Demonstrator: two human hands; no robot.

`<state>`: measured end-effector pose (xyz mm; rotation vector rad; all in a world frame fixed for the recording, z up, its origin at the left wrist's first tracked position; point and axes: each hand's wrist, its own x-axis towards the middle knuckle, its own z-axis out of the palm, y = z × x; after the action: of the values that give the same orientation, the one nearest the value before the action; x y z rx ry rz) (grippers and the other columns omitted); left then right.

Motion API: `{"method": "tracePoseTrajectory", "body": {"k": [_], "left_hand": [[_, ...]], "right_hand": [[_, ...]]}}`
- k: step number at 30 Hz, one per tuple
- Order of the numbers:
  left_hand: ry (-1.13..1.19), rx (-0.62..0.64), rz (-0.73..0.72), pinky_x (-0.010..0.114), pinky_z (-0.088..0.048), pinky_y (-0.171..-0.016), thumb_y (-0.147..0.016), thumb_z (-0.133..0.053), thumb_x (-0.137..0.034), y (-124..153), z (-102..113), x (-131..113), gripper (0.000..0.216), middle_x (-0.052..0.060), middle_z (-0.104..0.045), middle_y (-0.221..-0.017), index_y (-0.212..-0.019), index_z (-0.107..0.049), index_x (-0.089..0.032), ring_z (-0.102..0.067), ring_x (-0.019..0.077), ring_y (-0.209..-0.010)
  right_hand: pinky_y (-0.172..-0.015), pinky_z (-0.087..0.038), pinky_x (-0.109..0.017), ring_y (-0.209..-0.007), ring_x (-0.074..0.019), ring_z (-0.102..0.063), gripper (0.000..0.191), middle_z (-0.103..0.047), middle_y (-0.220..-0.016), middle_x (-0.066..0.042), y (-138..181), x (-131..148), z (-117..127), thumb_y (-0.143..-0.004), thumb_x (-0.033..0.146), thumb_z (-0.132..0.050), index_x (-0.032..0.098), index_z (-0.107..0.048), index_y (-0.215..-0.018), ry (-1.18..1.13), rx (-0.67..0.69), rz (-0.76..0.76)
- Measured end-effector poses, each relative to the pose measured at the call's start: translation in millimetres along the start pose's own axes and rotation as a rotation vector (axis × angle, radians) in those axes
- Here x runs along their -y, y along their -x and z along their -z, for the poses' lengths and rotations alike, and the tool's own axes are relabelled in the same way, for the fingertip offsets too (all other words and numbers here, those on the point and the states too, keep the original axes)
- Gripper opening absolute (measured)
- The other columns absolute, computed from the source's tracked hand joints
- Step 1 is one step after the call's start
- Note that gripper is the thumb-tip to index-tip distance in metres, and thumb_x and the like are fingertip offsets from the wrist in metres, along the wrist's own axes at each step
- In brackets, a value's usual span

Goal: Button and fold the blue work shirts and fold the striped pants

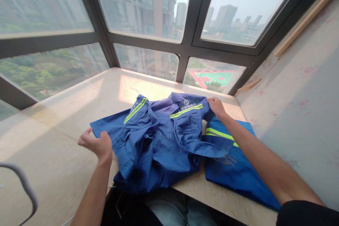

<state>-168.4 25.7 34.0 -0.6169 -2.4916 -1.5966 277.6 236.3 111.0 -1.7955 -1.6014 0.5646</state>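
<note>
A blue work jacket (164,137) with yellow-green reflective stripes and chest pockets lies spread on the ledge, its front parted and the lower edge hanging over the near side. My right hand (215,107) pinches the jacket at the upper right, by the sleeve beside the printed emblem. At the cuff of the outstretched left-side sleeve is my left hand (97,143), thumb and fingers apart, fingertips touching the cuff's edge. Partly under the jacket and my right forearm lies a folded brighter blue garment (225,173) with similar stripes.
The pale ledge (66,127) runs up to dark-framed windows (148,40). A flowered wall (302,113) bounds the right side. At lower left, a grey curved bar (25,183) rises near the ledge. My legs are below the near edge.
</note>
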Motion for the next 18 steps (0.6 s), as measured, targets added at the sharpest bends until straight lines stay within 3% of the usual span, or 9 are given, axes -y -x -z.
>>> {"method": "tracePoseTrajectory", "body": {"k": [2, 4, 6, 8, 10, 12, 15, 18], "left_hand": [[-0.087, 0.084, -0.236, 0.048, -0.035, -0.113, -0.076, -0.053, -0.023, -7.6, -4.1, -12.0, 0.041, 0.018, -0.053, -0.122, -0.116, -0.053, -0.015, -0.041, 0.0332, -0.133], [-0.151, 0.236, -0.344, 0.047, -0.038, -0.111, -0.077, -0.054, -0.026, -18.9, -18.8, -23.9, 0.040, 0.018, -0.059, -0.119, -0.115, -0.056, -0.015, -0.045, 0.0334, -0.131], [-0.222, 0.387, -0.368, 0.048, -0.040, -0.109, -0.077, -0.054, -0.027, -32.8, -41.3, -32.2, 0.044, 0.019, -0.060, -0.124, -0.119, -0.056, -0.014, -0.049, 0.0342, -0.129], [-0.295, 0.527, -0.426, 0.046, -0.039, -0.110, -0.078, -0.052, -0.028, -47.3, -65.5, -35.9, 0.050, 0.021, -0.058, -0.129, -0.124, -0.055, -0.010, -0.050, 0.0340, -0.130], [-0.354, 0.650, -0.501, 0.043, -0.037, -0.113, -0.077, -0.052, -0.030, -60.6, -86.1, -36.6, 0.055, 0.021, -0.056, -0.136, -0.127, -0.054, -0.008, -0.048, 0.0331, -0.133], [-0.388, 0.779, -0.542, 0.040, -0.038, -0.113, -0.075, -0.055, -0.033, -71.5, -101.2, -36.6, 0.061, 0.020, -0.055, -0.140, -0.131, -0.053, -0.008, -0.048, 0.0322, -0.134], [-0.387, 0.988, -0.561, 0.036, -0.046, -0.104, -0.070, -0.061, -0.038, -83.6, -115.5, -38.4, 0.065, 0.016, -0.065, -0.129, -0.129, -0.058, -0.012, -0.060, 0.0308, -0.122], [-0.365, 1.087, -0.597, 0.033, -0.049, -0.095, -0.065, -0.062, -0.034, -94.9, -123.2, -42.0, 0.040, 0.008, -0.075, -0.107, -0.101, -0.072, -0.020, -0.067, 0.0290, -0.107]], "right_hand": [[-0.069, -0.044, -0.026, -0.076, -0.0178, -0.055, 0.026, -0.060, -0.069, -0.002, -1.3, 6.4, 3.3, -0.086, 0.034, -0.052, 0.020, -0.054, -0.064, 0.022, 0.038, 0.026], [-0.071, -0.045, -0.027, -0.076, -0.0185, -0.058, 0.024, -0.064, -0.071, -0.003, 0.8, 12.1, 7.6, -0.081, 0.034, -0.062, 0.018, -0.058, -0.064, 0.034, 0.128, 0.033], [-0.071, -0.048, -0.027, -0.078, -0.0202, -0.063, 0.022, -0.071, -0.079, -0.005, 4.7, 15.5, 14.7, -0.073, 0.037, -0.073, 0.017, -0.066, -0.073, 0.018, 0.358, -0.004], [-0.070, -0.052, -0.027, -0.082, -0.0224, -0.067, 0.034, -0.075, -0.090, -0.006, 7.4, 16.0, 24.3, -0.064, 0.040, -0.082, 0.017, -0.072, -0.086, -0.001, 0.662, -0.071], [-0.069, -0.054, -0.027, -0.085, -0.0239, -0.069, 0.043, -0.076, -0.093, -0.006, 7.1, 14.3, 34.2, -0.057, 0.041, -0.086, 0.018, -0.074, -0.091, 0.019, 0.821, -0.097], [-0.068, -0.054, -0.026, -0.085, -0.0239, -0.069, 0.040, -0.077, -0.090, -0.005, 3.1, 11.8, 41.9, -0.058, 0.042, -0.085, 0.017, -0.075, -0.087, 0.065, 0.772, -0.042], [-0.065, -0.052, -0.025, -0.078, -0.0217, -0.067, 0.032, -0.074, -0.077, -0.002, -8.4, 8.1, 47.3, -0.065, 0.047, -0.079, 0.017, -0.073, -0.075, 0.110, 0.538, 0.085], [-0.059, -0.048, -0.025, -0.068, -0.0190, -0.063, 0.033, -0.067, -0.063, 0.001, -26.4, 2.5, 49.8, -0.067, 0.050, -0.076, 0.018, -0.070, -0.069, 0.097, 0.310, 0.123]]}}
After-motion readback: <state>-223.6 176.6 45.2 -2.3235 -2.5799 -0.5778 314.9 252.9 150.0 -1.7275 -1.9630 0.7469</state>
